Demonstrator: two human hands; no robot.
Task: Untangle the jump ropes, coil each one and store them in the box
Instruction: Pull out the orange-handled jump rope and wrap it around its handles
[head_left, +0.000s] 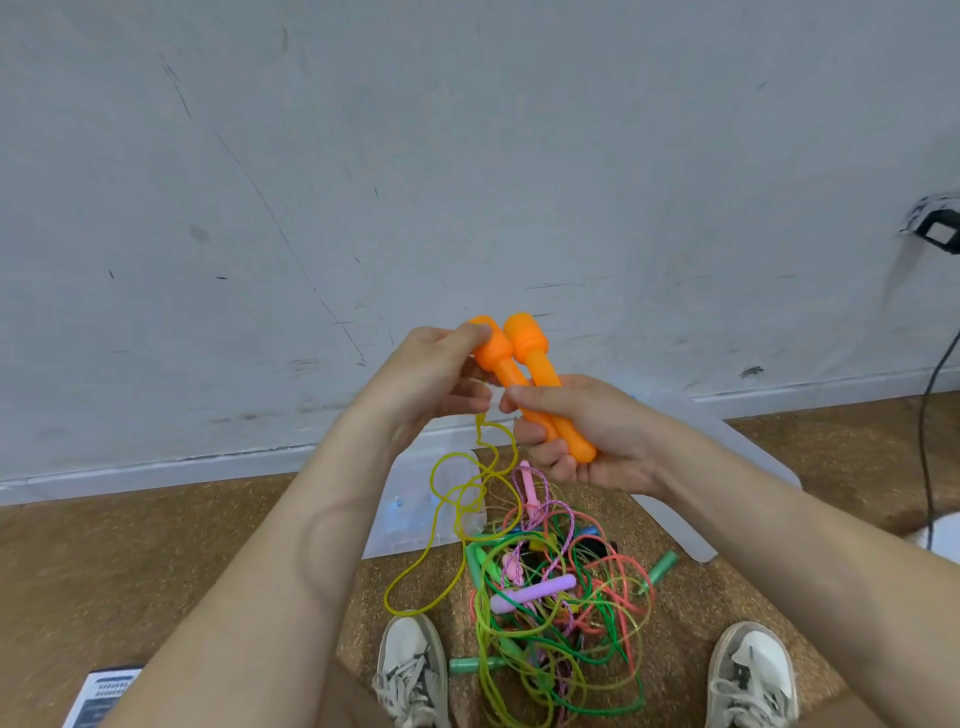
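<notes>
Two orange jump-rope handles (527, 358) are held side by side in front of me. My right hand (582, 436) grips their thin lower ends. My left hand (431, 379) holds the thick top of the left handle with thumb and fingers. A yellow rope (457, 499) hangs from the handles in loose loops down to the floor. Below lies a tangled pile of ropes (561, 597) in green, yellow, pink and coral, with a lilac handle (535, 592) and green handles (660, 571). The clear plastic box (415, 514) stands on the floor behind the pile, partly hidden by my arms.
A clear lid (727, 457) lies to the right of the box near the white wall. My two shoes (410, 670) flank the pile on the brown floor. A black cable (930, 405) runs down at the far right. A printed sheet (104, 696) lies at bottom left.
</notes>
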